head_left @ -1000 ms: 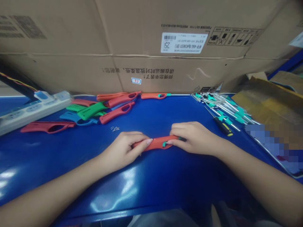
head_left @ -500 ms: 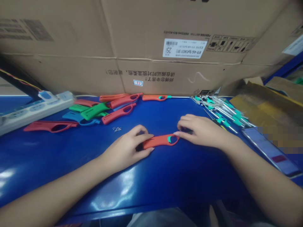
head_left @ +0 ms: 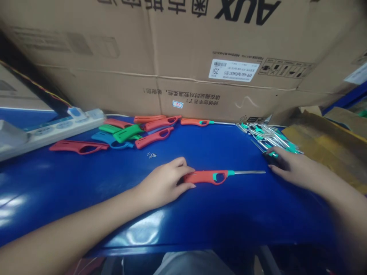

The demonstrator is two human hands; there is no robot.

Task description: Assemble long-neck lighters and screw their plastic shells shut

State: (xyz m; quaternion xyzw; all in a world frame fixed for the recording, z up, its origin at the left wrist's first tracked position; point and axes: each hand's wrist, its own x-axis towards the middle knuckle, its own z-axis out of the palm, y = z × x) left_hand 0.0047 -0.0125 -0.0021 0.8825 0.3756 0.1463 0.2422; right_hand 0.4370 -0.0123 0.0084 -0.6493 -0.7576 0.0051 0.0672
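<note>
My left hand [head_left: 169, 181] pinches the rear end of an orange-red gas lighter [head_left: 203, 177] between thumb and fingers, flat on the blue table. A green trigger shows in the lighter's finger loop, and a green collar with a thin metal tube [head_left: 249, 172] extends from its front, pointing right. Over at the right pile, my right hand [head_left: 289, 164] has its thumb and fingers around the dark handle of a screwdriver [head_left: 258, 145]; its thin shaft sticks out to the upper left. The fingers partly hide the handle. Beside this hand lie several metal lighter tubes [head_left: 271, 134] with green parts.
Several red, green and blue lighter shells [head_left: 127, 133] lie at the back left, by a white power strip [head_left: 54, 131]. Small metal pins [head_left: 151, 155] sit near my left hand. Another orange lighter [head_left: 195, 122] lies before the cardboard box [head_left: 183, 84]. Brown packaging [head_left: 327, 145] stands right.
My right hand has left the lighter's front and moved right to the screwdriver by the pile. The lighter's metal tube is now in full view. My left hand still holds the rear end.
</note>
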